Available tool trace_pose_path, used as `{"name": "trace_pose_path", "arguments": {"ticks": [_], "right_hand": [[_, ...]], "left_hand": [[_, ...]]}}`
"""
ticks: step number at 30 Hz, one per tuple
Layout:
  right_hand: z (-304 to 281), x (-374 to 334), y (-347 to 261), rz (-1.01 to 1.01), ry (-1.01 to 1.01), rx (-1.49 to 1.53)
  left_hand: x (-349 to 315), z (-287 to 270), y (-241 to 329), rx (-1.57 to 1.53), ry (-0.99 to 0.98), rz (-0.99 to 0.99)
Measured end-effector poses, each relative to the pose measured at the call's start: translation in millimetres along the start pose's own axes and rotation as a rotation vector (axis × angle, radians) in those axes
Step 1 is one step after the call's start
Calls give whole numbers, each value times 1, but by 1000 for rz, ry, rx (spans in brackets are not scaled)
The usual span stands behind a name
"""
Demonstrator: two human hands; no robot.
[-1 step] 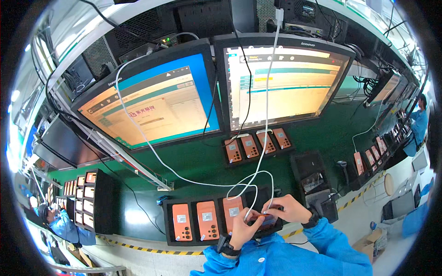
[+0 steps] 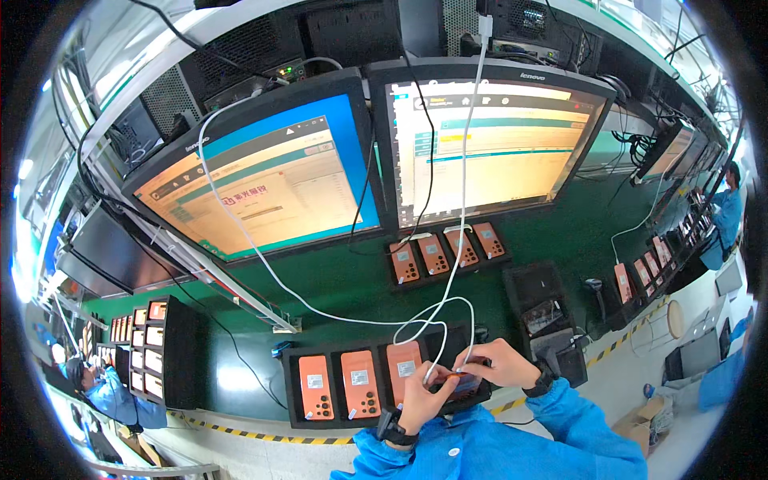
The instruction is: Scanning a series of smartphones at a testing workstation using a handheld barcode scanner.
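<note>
The left hand [image 2: 419,406] and right hand [image 2: 502,365] each pinch a white cable [image 2: 463,192] over the black tray [image 2: 294,396] of orange phones [image 2: 361,390]

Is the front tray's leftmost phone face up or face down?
Face down: the orange phone shows its back, with camera lenses and a white label.

White cables [image 2: 463,210] sweep over the green worktop [image 2: 344,280] to the left hand [image 2: 422,406] and right hand [image 2: 500,366], obstructing the gap between the front tray [image 2: 294,392] and rear tray [image 2: 456,277]. Space opens left of the rear tray, before the left monitor [image 2: 264,180]; a dark bin [image 2: 528,282] blocks its right.
</note>
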State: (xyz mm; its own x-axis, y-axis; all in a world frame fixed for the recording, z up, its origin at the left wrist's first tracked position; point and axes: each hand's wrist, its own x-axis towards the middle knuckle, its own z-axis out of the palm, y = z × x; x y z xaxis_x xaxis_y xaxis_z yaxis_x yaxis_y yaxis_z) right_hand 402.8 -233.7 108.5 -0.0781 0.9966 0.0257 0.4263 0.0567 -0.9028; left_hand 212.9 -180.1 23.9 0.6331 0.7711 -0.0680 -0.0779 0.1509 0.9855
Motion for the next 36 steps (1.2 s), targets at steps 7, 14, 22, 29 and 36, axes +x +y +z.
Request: {"name": "trace_pose_path", "arguments": {"ticks": [7,14,22,29,36], "right_hand": [[-6,-4,10,-11,-22,14],[-11,-1,6,28,-55,12],[-5,1,17,10,-24,-24],[-9,4,11,45,-69,34],[-15,11,11,-27,-113,-104]], "left_hand": [[1,-1,4,3,-3,-24],[2,1,10,-13,24,61],[4,-1,22,91,12,-33],[6,-4,16,25,0,-29],[13,-6,11,38,-31,-16]]}}
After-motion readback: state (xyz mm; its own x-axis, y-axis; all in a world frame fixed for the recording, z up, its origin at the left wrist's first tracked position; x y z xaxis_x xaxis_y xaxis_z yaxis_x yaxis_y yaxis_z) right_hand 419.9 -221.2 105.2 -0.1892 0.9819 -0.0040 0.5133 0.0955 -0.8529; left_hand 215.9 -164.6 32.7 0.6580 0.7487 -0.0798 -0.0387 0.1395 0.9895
